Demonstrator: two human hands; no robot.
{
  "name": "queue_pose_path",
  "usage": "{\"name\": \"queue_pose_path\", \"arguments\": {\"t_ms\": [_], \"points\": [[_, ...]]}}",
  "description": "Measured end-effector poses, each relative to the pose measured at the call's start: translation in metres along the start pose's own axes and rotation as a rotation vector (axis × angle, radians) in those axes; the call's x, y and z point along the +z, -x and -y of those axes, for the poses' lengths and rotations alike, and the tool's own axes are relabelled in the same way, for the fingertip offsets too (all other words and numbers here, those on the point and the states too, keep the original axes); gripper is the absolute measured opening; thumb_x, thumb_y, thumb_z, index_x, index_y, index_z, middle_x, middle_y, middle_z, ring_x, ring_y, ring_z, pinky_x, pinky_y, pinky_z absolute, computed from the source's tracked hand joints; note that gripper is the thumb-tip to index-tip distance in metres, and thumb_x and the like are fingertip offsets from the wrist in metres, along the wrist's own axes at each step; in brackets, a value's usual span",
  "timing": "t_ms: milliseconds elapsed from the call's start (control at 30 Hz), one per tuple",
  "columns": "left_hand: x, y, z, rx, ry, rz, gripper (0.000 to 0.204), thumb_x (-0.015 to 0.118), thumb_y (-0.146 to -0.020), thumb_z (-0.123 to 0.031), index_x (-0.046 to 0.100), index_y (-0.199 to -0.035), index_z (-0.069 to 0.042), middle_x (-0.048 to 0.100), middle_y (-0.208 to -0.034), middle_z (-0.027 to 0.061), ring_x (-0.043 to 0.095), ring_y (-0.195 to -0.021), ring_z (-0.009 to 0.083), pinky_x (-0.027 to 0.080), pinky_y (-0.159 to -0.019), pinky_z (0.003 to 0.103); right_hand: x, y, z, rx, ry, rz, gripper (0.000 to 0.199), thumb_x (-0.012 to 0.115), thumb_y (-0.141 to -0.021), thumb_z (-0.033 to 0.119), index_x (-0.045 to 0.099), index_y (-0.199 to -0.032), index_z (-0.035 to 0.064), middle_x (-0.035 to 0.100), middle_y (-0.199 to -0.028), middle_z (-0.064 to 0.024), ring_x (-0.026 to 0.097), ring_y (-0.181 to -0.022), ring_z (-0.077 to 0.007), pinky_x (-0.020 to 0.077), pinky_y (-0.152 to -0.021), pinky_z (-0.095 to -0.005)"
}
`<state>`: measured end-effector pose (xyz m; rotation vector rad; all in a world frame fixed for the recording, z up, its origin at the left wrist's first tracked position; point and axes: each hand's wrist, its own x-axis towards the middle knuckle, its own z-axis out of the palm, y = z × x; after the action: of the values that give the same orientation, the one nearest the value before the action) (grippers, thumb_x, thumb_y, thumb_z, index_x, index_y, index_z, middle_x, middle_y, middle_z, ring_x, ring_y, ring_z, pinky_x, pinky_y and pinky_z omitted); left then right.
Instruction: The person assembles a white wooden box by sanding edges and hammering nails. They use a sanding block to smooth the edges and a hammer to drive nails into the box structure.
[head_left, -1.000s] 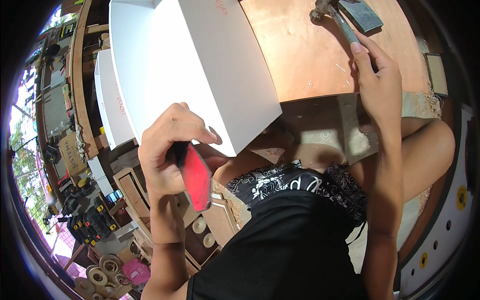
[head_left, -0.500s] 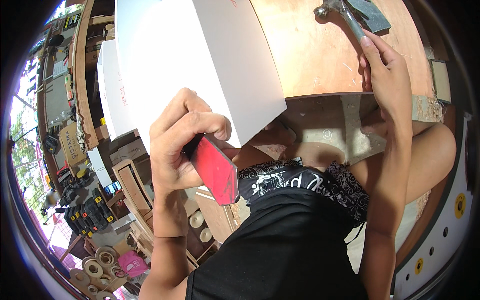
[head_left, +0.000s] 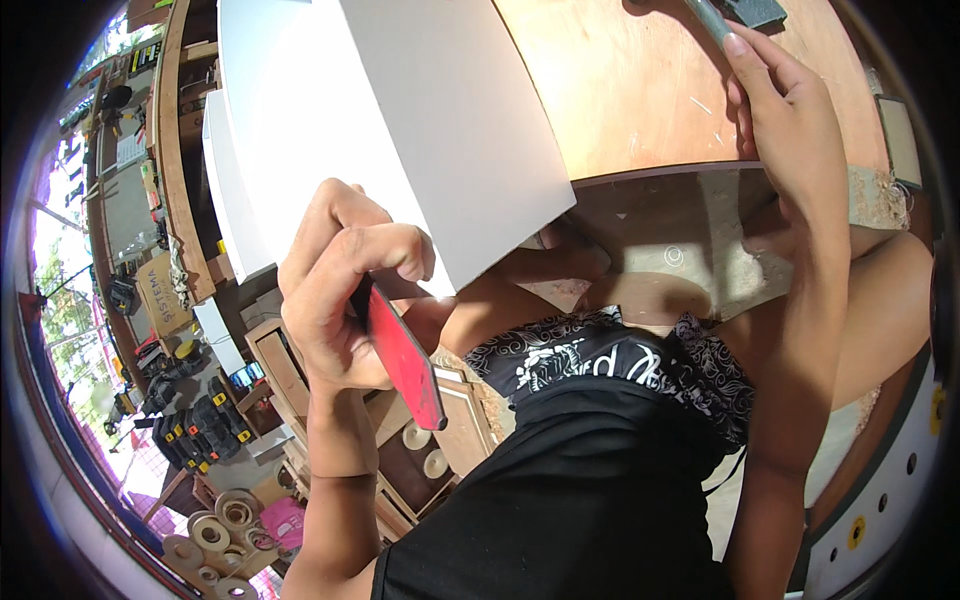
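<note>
My left hand [head_left: 345, 290] is closed round a flat red piece [head_left: 408, 375] with dark edges and an angled end, which points down toward my lap. What lies inside the curled fingers is hidden. Just behind the knuckles stands a large white box-shaped panel piece [head_left: 450, 130], its near corner beside my fingers. My right hand [head_left: 790, 110] grips the grey handle of a hammer [head_left: 710, 22] over the wooden tabletop [head_left: 610, 90]. The hammer's head is mostly cut off by the upper edge of the view.
A dark grey flat block [head_left: 757, 12] lies by the hammer. Small wood splinters are on the tabletop. Another white panel [head_left: 232, 190] stands to the left. Shelves with tools, black cases [head_left: 205, 430] and tape-like rolls [head_left: 210, 530] line the left side.
My left hand has moved slightly left, and the red piece has turned more edge-on. The hammer and right hand sit higher and farther right in the view, which has itself shifted.
</note>
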<state>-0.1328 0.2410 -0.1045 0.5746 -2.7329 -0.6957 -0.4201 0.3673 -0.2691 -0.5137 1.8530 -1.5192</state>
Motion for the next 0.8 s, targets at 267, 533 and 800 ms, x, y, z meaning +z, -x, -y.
{"name": "queue_pose_path", "arguments": {"t_ms": [267,533,800], "points": [[0.005,0.003,0.006,0.048,-0.022,-0.037,0.034,0.086,-0.085,-0.029,0.064,-0.094,-0.005,0.050,-0.089,0.0028,0.044,-0.079,0.0154,0.033,-0.072,0.030,0.014,0.019,0.032,-0.115,0.210,-0.115,0.030,0.055,-0.112,0.020,0.074,-0.120,-0.0010,0.055,-0.067,0.0026,0.052,-0.056,-0.0078,0.0444,-0.052,-0.0267],[0.009,0.004,0.015,0.080,-0.034,-0.078,0.034,0.085,-0.082,-0.026,0.065,-0.098,-0.004,0.054,-0.093,0.0046,0.047,-0.083,0.0144,0.033,-0.071,0.027,0.009,0.013,0.033,-0.003,0.106,-0.046,0.031,0.054,-0.112,0.020,0.069,-0.095,-0.0002,0.055,-0.065,0.0017,0.050,-0.051,-0.0081,0.0430,-0.050,-0.0266],[0.012,0.004,0.011,0.063,-0.044,-0.145,0.033,0.087,-0.080,-0.023,0.066,-0.096,-0.002,0.061,-0.087,0.0062,0.055,-0.077,0.0161,0.040,-0.067,0.028,0.016,0.014,0.020,-0.193,0.234,-0.134,0.033,0.053,-0.113,0.021,0.069,-0.093,-0.0009,0.056,-0.065,0.0013,0.052,-0.053,-0.0081,0.0434,-0.050,-0.0265]]}}
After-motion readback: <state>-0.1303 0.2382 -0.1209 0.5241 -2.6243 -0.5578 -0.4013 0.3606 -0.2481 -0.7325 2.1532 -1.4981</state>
